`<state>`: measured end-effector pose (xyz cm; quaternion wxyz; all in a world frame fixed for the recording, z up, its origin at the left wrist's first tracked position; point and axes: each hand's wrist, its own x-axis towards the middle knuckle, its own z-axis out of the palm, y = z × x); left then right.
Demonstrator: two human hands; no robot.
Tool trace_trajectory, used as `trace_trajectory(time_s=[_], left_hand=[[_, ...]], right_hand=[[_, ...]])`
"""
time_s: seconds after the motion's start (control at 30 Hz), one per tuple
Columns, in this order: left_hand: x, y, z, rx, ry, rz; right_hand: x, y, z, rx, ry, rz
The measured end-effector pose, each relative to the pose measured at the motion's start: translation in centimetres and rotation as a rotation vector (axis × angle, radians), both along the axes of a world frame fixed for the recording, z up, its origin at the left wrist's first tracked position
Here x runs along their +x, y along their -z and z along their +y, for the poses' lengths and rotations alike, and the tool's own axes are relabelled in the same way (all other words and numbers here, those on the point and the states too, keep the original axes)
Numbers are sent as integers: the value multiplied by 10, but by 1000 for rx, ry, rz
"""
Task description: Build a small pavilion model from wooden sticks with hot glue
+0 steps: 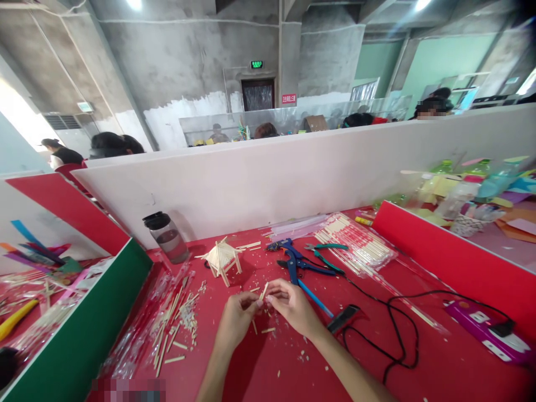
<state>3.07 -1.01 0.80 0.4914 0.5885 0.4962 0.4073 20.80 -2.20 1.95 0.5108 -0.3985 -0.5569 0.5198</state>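
Note:
Between the fingertips of both hands is a short piece of wooden stick (264, 291), held just above the red table. My left hand (239, 314) pinches its lower end, and my right hand (290, 304) closes on it from the other side. Just beyond them stands a small pavilion-like model (221, 258) made of sticks, with a peaked roof and thin legs. A blue glue gun (290, 258) lies behind my right hand, beside green-handled pliers (326, 248). Small cut stick pieces (268, 330) lie under my hands.
Plastic wrappers, loose sticks (167, 329) and scraps cover the left side. A water bottle (170, 239) stands at the back. Packaged chopsticks (355, 243) lie back right. A black cable runs to a purple power strip (488, 329). White, green and red partitions (259, 187) bound the table.

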Motion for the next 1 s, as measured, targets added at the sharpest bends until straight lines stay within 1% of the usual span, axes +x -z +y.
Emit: trace_trajectory(time_s=[0.2, 0.37, 0.5, 0.6, 0.63, 0.7, 0.83, 0.93, 1.0], left_hand=[[0, -4, -3, 49, 64, 136], [3, -6, -6, 72, 56, 190], [7, -16, -10, 98, 46, 246], [10, -25, -15, 155, 16, 350], [11, -26, -16, 184, -12, 391], [13, -24, -18, 254, -53, 450], [16, -15, -18, 400, -89, 463], [17, -12, -18, 465, -110, 466], [18, -11, -19, 496, -99, 456]], right_hand=[[-4, 2, -2, 20, 35, -28], [-5, 2, -2, 33, 53, -38], [-2, 3, 1, 22, 60, -20], [0, 4, 4, -15, 77, 30], [1, 5, 6, -30, 87, 56], [2, 7, 9, -64, 109, 123], [0, 10, 13, -178, 143, 308], [-3, 10, 12, -255, 148, 409], [-5, 9, 11, -286, 146, 451]])
